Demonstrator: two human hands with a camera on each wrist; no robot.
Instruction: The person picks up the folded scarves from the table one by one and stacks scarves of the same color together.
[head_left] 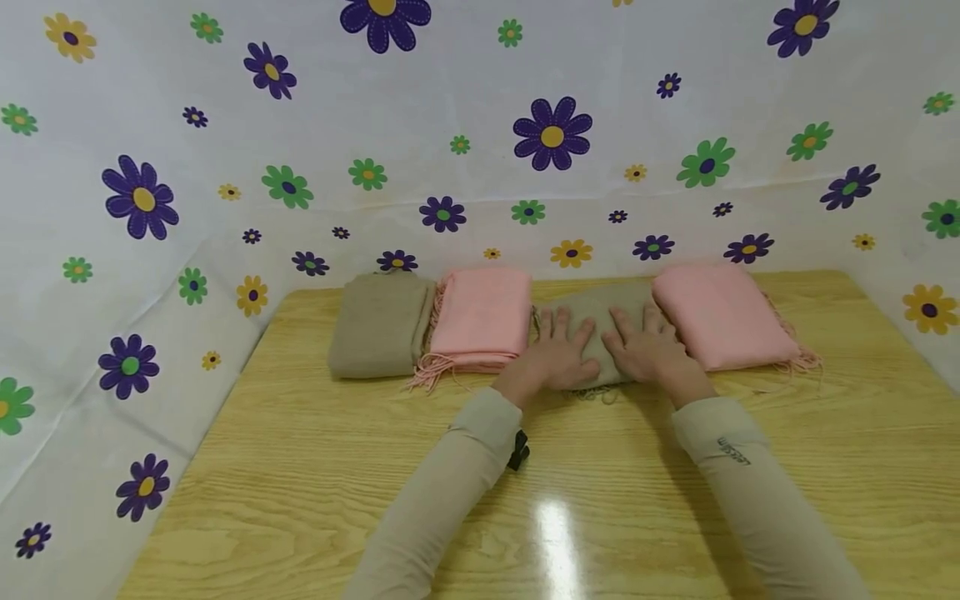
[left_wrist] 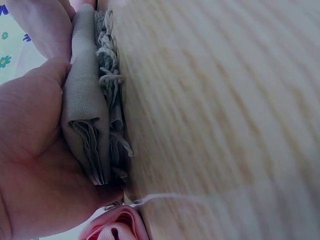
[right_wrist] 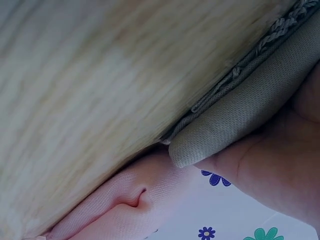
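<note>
Four folded fringed scarves lie in a row, so several in all, alternating grey-beige and pink. My left hand point(head_left: 558, 354) and my right hand point(head_left: 648, 346) rest with spread fingers on top of the second grey-beige scarf point(head_left: 600, 302). In the left wrist view that scarf point(left_wrist: 85, 87) shows stacked folds and knotted fringe along its near edge, under the palm. From the right wrist, its rounded folded edge point(right_wrist: 240, 110) lies beneath the hand. One pink scarf point(head_left: 483, 317) sits just left of it; another pink scarf point(head_left: 723, 317) is close against its right side.
At the left end of the row lies the other grey-beige scarf point(head_left: 378, 329). All rest near the back of a wood-grain table point(head_left: 300, 500). A white flower-printed cloth point(head_left: 465, 92) rises behind the table and along its sides.
</note>
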